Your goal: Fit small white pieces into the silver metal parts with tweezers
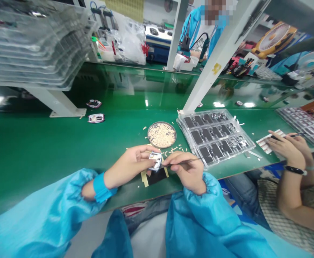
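Between the thumb and fingers of my left hand (131, 163) is a small rounded device housing (156, 160), pale inside with a bluish rim. My right hand (188, 170) grips dark, thin tweezers (182, 162), whose tips reach the housing's right edge. Whether the tips hold a part is too small to see. Below the housing, a black pad (158, 176) edged with yellowish tape lies on the green bench. Just beyond my hands stands a round dish (161, 134) full of tiny cream and dark parts, with several cream pieces scattered beside it.
Right of the dish sit stacked clear trays (216, 136) of dark screen-like parts. Two similar housings (96, 118) lie to the left. A white shelf post (210, 61) rises behind the trays. A co-worker's hands (288, 145) work at the right; another person stands across the bench.
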The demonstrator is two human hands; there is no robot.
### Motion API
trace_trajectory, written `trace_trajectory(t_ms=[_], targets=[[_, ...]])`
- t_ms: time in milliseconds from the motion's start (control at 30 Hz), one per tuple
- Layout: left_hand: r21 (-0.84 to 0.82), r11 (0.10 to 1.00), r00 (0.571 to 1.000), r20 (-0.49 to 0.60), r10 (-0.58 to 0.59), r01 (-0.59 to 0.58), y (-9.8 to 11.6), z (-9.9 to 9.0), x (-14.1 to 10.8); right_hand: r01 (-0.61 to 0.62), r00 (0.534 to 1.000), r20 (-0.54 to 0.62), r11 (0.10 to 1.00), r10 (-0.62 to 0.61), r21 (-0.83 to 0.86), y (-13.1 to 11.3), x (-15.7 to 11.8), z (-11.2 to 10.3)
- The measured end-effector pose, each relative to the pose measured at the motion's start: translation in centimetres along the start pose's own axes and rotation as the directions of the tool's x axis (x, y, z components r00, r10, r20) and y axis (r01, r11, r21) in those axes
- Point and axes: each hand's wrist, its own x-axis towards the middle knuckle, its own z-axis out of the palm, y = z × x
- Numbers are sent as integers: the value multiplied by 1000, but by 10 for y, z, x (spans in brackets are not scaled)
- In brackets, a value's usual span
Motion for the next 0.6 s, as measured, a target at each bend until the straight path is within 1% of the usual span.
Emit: trace_trajectory(t_ms=[100,233,300,367,433,467,500,533,567,600], targets=[[49,998,999,-20,32,-31,1,2,-1,5,998,-63,999,-2,44,-1,1,0],[135,990,995,-78,60,-49,-3,2,-2,-35,994,-103,999,31,-34,2,3,0],[151,987,990,-118,71,-53,-5,2,-2,-63,989,-138,997,58,-35,3,0,1],[139,989,984,-160,77,-55,-5,-1,-1,-140,977,-156,990,142,21,-1,-4,-1],[153,987,976,-200,80,-50,-4,-4,1,-248,963,-96,968,251,39,-12,-9,-7],[187,981,971,-222,86,-44,-2,-6,2,-287,957,-57,958,286,-3,-20,-11,-13],[235,971,967,-240,89,-31,0,-7,2,-303,953,-28,949,301,-89,-29,-12,-22],[289,957,963,-256,86,-8,2,-8,3,-290,956,-32,934,290,-206,-40,-12,-35],[337,941,960,-268,77,19,4,-8,3,-272,962,-71,896,264,-351,-50,-10,-51],[365,930,959,-275,63,43,6,-8,2,-263,965,-140,820,223,-508,-60,-7,-71]])
